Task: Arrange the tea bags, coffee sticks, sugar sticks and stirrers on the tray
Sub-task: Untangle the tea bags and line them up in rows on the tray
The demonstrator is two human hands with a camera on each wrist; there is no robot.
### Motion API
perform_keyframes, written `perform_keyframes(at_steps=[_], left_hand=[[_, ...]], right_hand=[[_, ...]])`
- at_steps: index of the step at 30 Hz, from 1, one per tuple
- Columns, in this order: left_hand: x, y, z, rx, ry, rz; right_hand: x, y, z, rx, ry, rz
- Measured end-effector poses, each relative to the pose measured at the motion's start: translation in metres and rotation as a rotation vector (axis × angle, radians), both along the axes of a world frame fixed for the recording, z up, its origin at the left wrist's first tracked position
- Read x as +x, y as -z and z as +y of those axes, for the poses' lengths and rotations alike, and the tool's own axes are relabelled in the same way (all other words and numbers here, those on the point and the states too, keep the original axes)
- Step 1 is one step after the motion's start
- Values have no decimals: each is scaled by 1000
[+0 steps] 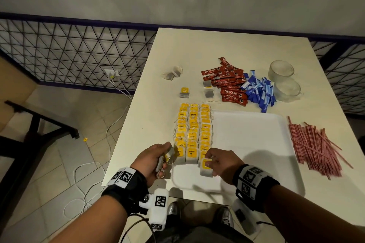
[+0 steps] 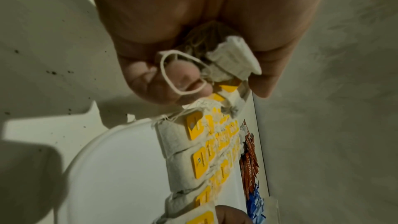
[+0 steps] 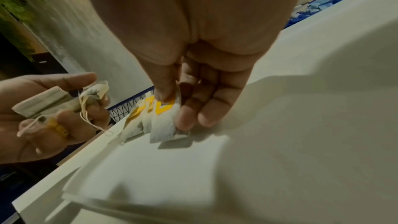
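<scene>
Left hand (image 1: 152, 159) gripped a small bunch of tea bags (image 1: 167, 157), fingers curled round them, a string looped over one fingertip (image 2: 185, 81); it hung over the table's (image 1: 197, 49) near-left edge, just beside the tray (image 1: 256, 144). Right hand (image 1: 219, 162) pinched one bag (image 1: 205, 166) between thumb and fingers, the bag touching the tray floor at the near end of the third row. Three rows of bags (image 1: 192, 134) with yellow tags lay along the tray's left side. Coffee sticks (image 1: 229, 85) and blue sugar sticks (image 1: 258, 92) sat piled on the table behind the tray, stirrers (image 1: 314, 144) heaped to its right. A few loose bags (image 1: 173, 73) lay farther back. Two glass cups (image 1: 282, 79) stood beside the sugar.
</scene>
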State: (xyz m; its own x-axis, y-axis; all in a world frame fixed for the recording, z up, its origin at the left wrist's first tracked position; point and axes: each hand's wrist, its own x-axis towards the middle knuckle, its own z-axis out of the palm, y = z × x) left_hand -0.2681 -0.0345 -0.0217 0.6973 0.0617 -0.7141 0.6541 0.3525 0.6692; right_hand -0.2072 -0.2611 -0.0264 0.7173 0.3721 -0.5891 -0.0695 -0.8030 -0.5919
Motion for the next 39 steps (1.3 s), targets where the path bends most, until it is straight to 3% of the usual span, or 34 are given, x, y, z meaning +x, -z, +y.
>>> perform_keyframes(at_steps=[13,21,27,30,34,36,39], left_hand=[[-2,-3,7,19,-5,3],[-4,-1,12,30,7,1],[-6,-4,9,125,57,-20],[-5,-11,0,331,267,-95],[0,-17,-19,1007,819,-296],[6,-18,-30,1267,946,-358],[13,-17,-47,1459,1059,-420]], right_hand=[[8,-6,32,35,-135,-53],[18,-1,48,-102,-263,-185],[21,4,50,-136,-220,-200],[21,-1,45,-132,-193,-253],[20,-10,20,-74,-228,-366],[16,-9,7,-105,-301,-369],[10,-5,1,-196,-406,-345]])
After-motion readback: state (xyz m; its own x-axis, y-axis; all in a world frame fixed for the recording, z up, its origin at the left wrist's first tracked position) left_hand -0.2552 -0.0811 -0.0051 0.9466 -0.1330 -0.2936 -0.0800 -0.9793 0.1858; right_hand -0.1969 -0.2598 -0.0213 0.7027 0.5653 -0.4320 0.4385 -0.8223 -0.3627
